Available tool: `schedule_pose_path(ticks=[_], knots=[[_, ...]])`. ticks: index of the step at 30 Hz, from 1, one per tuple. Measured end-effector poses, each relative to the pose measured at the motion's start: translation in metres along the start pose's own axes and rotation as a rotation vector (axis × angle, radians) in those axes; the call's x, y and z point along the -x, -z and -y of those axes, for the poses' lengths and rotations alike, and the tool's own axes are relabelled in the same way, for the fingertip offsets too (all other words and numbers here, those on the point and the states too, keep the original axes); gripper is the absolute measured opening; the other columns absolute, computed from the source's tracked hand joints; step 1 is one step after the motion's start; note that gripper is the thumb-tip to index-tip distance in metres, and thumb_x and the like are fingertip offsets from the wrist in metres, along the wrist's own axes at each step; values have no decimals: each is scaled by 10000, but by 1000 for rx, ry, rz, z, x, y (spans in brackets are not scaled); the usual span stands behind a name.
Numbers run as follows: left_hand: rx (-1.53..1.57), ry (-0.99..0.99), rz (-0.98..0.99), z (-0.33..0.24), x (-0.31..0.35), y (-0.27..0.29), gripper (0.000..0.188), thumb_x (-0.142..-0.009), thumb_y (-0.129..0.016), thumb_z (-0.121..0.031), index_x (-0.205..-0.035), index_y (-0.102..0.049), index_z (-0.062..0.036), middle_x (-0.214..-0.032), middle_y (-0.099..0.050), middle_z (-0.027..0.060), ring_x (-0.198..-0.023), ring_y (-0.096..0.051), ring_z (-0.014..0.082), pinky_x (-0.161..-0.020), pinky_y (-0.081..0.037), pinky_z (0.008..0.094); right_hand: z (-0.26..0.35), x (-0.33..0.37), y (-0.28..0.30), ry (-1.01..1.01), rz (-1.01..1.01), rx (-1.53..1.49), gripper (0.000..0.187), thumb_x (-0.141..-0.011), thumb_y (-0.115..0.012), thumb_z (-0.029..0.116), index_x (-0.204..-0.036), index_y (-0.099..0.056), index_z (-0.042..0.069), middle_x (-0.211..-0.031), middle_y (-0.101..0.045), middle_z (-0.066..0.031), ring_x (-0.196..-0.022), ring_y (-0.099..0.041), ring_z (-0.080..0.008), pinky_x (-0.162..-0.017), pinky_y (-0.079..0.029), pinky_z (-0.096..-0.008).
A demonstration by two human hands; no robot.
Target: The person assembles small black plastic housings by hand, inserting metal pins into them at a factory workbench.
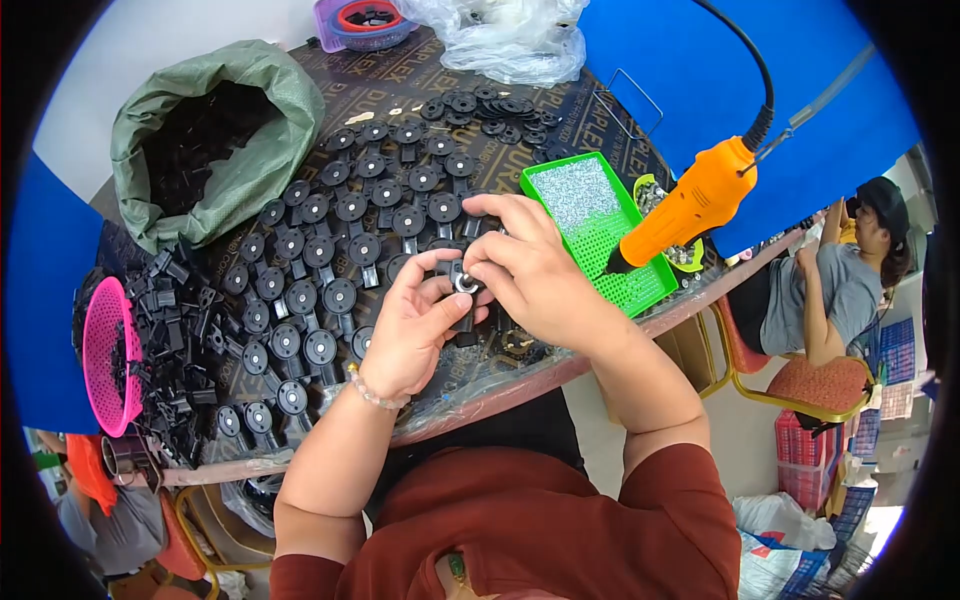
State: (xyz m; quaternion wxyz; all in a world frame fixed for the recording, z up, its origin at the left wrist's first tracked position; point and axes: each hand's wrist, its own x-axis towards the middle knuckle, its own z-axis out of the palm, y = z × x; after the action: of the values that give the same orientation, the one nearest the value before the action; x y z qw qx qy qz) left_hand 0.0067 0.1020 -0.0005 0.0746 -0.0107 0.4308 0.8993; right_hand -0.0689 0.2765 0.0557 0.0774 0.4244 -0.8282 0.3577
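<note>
My left hand [405,325] is closed around a black plastic part [465,328] above the table's near side. A small shiny metal piece [466,284] sits on top of that part. From the right, my right hand [530,270] has its fingertips bent together at the metal piece; the fingers cover part of it. Just beyond both hands stand rows of similar black parts [320,347], each with a round disc and a light dot at its centre. More black discs [508,106] lie in a loose pile farther back.
An orange electric screwdriver [690,200] hangs over a green tray [600,240] of small silvery pieces. Behind it is a yellow-green bowl [697,262] of metal parts. Left lie a green sack [290,85], a pink basket [92,350] and heaped black pieces [170,330]. A person [830,280] sits at right.
</note>
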Motion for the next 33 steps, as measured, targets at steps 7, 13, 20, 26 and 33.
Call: schedule_pose_path(ticks=[7,13,20,26,33], knots=[[-22,21,-54,-7,4,0,444,-976,-627,-19,-1377,-444,-75,-1148,-670,136,-1006,-692,209,-864,-568,318,39,18,50,233,-372,147,197,-884,-643,25,-1078,-673,40,-1253,-631,-198,-1080,-643,-350,-912,-530,-412],[41,27,-98,-6,0,-2,301,-1009,-605,-80,-1286,-495,-39,-1102,-673,153,-993,-719,254,-829,-601,357,-22,20,136,144,-1169,-195,188,-1023,-500,19,-1166,-605,-45,-1047,-680,-159,-805,-627,-178,-708,-524,-294],[-7,-5,-76,-5,3,0,283,-996,-602,-45,-1266,-518,-36,-1046,-681,137,-934,-717,237,-802,-582,329,-190,-65,79,-480,25,381,320,-860,-752,259,-1084,-754,30,-1057,-751,-176,-956,-725,-325,-855,-560,-399],[1,3,-77,-6,2,2,311,-988,-615,-32,-1282,-512,-32,-1040,-682,137,-953,-715,236,-818,-582,331,-216,-116,45,-654,429,731,533,-649,-890,346,-1001,-757,-31,-1030,-742,-225,-982,-722,-366,-894,-573,-433],[111,12,-100,-9,1,1,339,-1012,-524,-54,-1348,-479,-33,-1119,-667,157,-1023,-705,262,-917,-580,379,-207,-95,57,-399,90,543,474,-703,-852,176,-1147,-734,56,-1091,-703,-168,-1019,-686,-328,-903,-548,-389]])
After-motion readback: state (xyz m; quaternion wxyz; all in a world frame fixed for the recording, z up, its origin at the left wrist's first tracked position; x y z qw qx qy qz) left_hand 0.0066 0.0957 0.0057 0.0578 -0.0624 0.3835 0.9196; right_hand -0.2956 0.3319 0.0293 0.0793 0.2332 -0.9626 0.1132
